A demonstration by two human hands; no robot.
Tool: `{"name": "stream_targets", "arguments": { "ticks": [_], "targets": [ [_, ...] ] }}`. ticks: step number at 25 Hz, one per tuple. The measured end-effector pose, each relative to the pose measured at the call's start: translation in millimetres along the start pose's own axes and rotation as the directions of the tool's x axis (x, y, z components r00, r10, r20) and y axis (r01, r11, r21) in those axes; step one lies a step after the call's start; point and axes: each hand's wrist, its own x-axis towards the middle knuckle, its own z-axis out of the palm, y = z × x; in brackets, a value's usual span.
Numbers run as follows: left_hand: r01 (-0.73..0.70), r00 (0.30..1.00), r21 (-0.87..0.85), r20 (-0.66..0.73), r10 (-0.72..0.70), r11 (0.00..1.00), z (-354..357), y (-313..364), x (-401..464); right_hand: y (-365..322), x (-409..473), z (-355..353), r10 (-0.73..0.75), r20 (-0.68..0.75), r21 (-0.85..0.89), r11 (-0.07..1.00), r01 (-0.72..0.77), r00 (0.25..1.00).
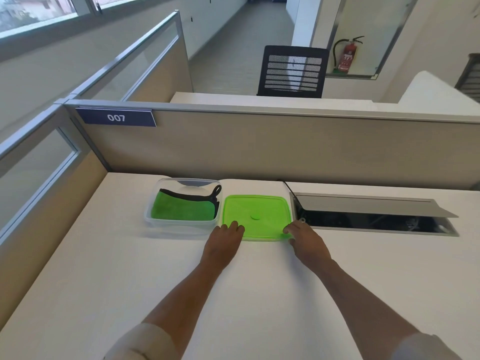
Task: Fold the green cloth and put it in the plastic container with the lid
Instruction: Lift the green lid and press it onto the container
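Observation:
The green cloth [181, 207] with black trim lies folded inside the clear plastic container [179, 226] on the white desk. To its right the green lid [262, 207] lies flat on the desk. My left hand [223, 242] rests at the lid's near left corner, fingertips touching its edge. My right hand [306, 240] touches the lid's near right corner, fingers curled over the rim. Whether either hand has gripped the lid I cannot tell for sure; the lid lies flat.
An open cable tray [374, 216] with a raised metal flap sits in the desk right of the lid. A beige partition [259, 146] labelled 007 closes the desk's far side, another runs along the left. A black chair [293, 71] stands beyond.

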Motion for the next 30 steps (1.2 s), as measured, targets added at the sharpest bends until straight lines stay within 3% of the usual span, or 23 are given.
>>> {"name": "stream_targets", "arguments": {
  "ticks": [7, 14, 19, 22, 26, 30],
  "targets": [
    [0.007, 0.989, -0.001, -0.145, -0.007, 1.0, -20.1, 1.1, -16.1, -1.7, -3.5, -18.3, 0.045, -0.166, 0.118, 0.993, -0.026, 0.985],
    [0.121, 0.951, -0.228, -0.253, -0.179, 0.966, -55.6, -7.1, -10.4, -17.6, -8.5, -58.5, 0.119, -0.316, 0.163, 0.984, -0.07, 0.941],
    [0.324, 0.784, -0.588, -0.271, -0.558, 0.741, -78.1, -11.9, -0.4, -32.7, -8.3, -86.3, 0.118, -0.339, 0.29, 0.957, -0.016, 0.933],
    [0.361, 0.709, -0.672, -0.253, -0.659, 0.647, -88.2, -20.7, 5.2, -48.4, -0.5, -93.0, 0.179, -0.33, 0.438, 0.899, -0.018, 0.927],
    [0.349, 0.609, -0.838, -0.137, -0.782, 0.419, -93.5, -49.3, -1.0, -83.8, 19.8, -97.9, 0.259, -0.309, 0.666, 0.745, 0.015, 0.915],
    [0.424, 0.535, -0.844, -0.06, -0.843, 0.33, -89.8, -87.8, -10.4, -123.7, 49.0, -87.2, 0.358, -0.225, 0.782, 0.621, -0.051, 0.906]
  ]
}}
